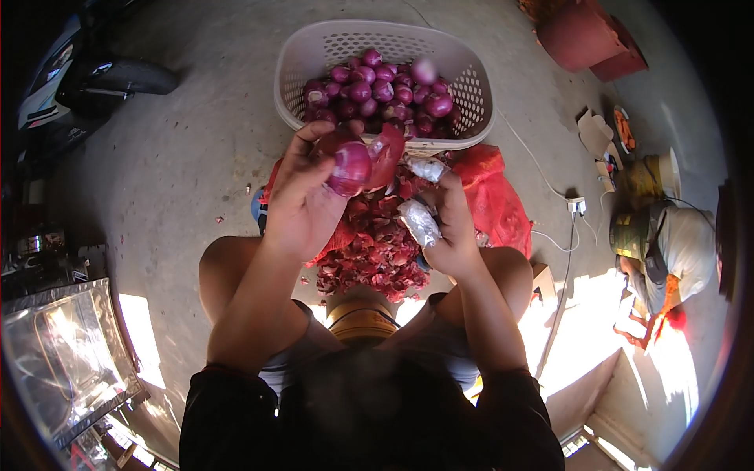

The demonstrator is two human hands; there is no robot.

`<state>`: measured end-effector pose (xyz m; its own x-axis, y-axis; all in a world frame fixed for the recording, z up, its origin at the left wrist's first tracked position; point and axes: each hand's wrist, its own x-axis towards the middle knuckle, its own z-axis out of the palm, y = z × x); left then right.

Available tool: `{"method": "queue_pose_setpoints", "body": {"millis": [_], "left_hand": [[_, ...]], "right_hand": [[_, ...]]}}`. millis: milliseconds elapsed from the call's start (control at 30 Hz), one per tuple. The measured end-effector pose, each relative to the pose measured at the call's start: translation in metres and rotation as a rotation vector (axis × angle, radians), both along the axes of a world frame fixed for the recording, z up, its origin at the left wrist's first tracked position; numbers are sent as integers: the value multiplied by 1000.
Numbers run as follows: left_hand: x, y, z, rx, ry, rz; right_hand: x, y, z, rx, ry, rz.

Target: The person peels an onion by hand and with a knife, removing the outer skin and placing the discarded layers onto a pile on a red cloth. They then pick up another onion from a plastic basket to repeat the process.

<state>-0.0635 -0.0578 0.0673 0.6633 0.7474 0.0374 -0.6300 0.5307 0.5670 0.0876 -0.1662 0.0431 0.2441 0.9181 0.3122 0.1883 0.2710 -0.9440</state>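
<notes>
My left hand (302,188) is wrapped round a red onion (351,166) in front of the basket. A loose flap of onion skin (386,155) stands out from the onion's right side. My right hand (446,224) is just to the right, its thumb and forefinger covered in silvery wrapping and held apart. Nothing shows between those two fingertips; the other fingers are mostly hidden. Below both hands lies a heap of red onion skins (369,255) between the knees. Beyond them, a grey perforated basket (287,74) holds many purple onions (361,90).
Red mesh bags (499,200) lie beside the skins. A white cable with a power socket (576,205) crosses the floor on the right, near an opened cardboard box (594,133). Red containers (581,35) stand at the upper right; a motorbike wheel (129,76) is at the left.
</notes>
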Motion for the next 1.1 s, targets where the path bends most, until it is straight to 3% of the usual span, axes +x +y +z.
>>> {"method": "queue_pose_setpoints", "body": {"millis": [200,367,467,767,1100], "left_hand": [[1,-7,-1,130,201,-64],[1,-10,6,214,363,-115],[3,-9,3,296,387,-98],[2,-8,1,394,389,-112],[2,-8,3,316,270,-134]], "right_hand": [[9,-2,5,36,-284,4],[28,-10,5,-173,-517,92],[28,-9,-1,-108,-523,59],[22,-2,7,-55,-450,21],[12,-3,6,-107,-59,22]]}}
